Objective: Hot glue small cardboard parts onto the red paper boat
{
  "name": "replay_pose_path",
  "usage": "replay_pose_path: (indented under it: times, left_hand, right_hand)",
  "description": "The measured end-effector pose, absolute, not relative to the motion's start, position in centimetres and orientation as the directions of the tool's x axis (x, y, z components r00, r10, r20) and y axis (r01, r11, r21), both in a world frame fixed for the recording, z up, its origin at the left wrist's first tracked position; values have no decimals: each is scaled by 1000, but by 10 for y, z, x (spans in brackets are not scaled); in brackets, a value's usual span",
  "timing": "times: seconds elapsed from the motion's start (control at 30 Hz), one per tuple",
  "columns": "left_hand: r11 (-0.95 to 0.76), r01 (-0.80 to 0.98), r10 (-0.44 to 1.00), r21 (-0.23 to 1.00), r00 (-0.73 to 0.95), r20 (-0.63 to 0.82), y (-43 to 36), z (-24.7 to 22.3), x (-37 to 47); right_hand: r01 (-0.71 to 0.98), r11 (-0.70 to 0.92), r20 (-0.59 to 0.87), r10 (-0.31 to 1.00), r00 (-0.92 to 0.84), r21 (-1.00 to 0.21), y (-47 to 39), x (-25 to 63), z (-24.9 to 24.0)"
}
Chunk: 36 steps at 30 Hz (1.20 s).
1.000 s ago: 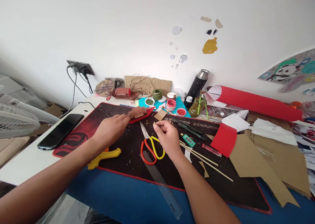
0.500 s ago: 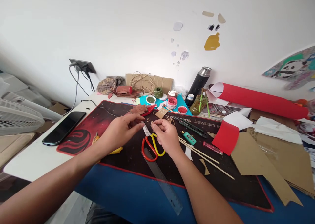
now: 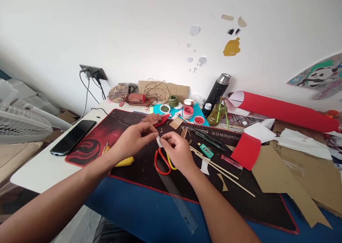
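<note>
Fingers (image 3: 149, 127) of the left hand (image 3: 135, 139) first, and what a narrow gap that was: index and thumb curved towards each other, tips all but meeting! Over to the right hand (image 3: 177, 150), thumb drawn up against a bent index finger, the others curled in tight behind. Did either pinch have hold of anything? It was impossible to tell; the spot between the tips was too small to read. The two sets of fingertips sat just beside each other, facing, right over the scissors (image 3: 155, 159), whose blades were mostly covered while the red loop showed in full and the yellow one peeped out by the right wrist.

Now the arms: the left stretched in from the lower left, back of the hand uppermost; the right slanted up from the lower right, thumb side turned to the camera. A neat V, with the scissors at its point!

Those scissors lay on the dark mat (image 3: 144, 164), red loop across the clear ruler (image 3: 177, 198). A yellow tool (image 3: 125, 162) lay partly hidden by the left wrist, a reddish-brown model (image 3: 153, 119) just beyond that hand, and thin wooden sticks (image 3: 224, 172) to the right of the right hand
</note>
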<state>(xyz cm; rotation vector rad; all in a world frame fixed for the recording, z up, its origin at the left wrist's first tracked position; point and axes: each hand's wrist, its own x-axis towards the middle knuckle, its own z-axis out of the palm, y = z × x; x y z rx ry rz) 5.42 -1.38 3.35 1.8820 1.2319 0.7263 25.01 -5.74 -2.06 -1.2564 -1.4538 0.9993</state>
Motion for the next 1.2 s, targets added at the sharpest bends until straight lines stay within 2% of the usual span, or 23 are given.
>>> replay_pose_path:
  times: [0.13,0.27,0.33,0.43,0.57,0.67,0.8,0.9,0.97,1.03,1.1,1.2]
  left_hand:
    - [-130,432,956,892,293,-3,-22,50,26]
    - [-8,349,975,937,213,-70,-33,56,-5]
    - [23,269,981,963,177,-73,-36,55,-17]
    - [50,117,985,992,161,-69,-41,55,-27]
    - [53,28,982,998,182,-57,-47,56,-36]
    - [39,-15,982,999,186,-35,-51,54,-44]
    - [27,-57,988,998,152,-19,-53,50,-54]
    - [26,-82,994,996,111,-17,-55,52,-57]
    - [13,-95,998,995,66,-6,-58,58,-58]
    - [-4,-109,1000,994,-2,4,-60,67,-59]
    - [-57,-144,994,988,-106,42,-60,76,-62]
    - [-194,-204,954,960,-268,136,-56,84,-65]
  right_hand:
    - [255,197,172,978,-117,-947,-64,245,-16]
    - [393,320,216,933,-287,-862,-75,227,-8]
    - [473,422,235,884,-405,-773,-79,214,-2]
    - [579,590,245,788,-565,-563,-80,196,10]
    - [643,695,191,713,-675,-323,-76,173,19]
    - [680,702,120,709,-695,-210,-71,158,15]
    - [697,702,52,709,-703,-146,-66,143,1]
    - [683,701,27,702,-712,-206,-63,138,-5]
    - [687,644,20,734,-679,-337,-63,139,-6]
    - [665,531,41,796,-604,-525,-64,145,-5]
    - [558,399,82,858,-507,-728,-63,156,-3]
    - [227,163,69,926,-372,-960,-59,177,1]
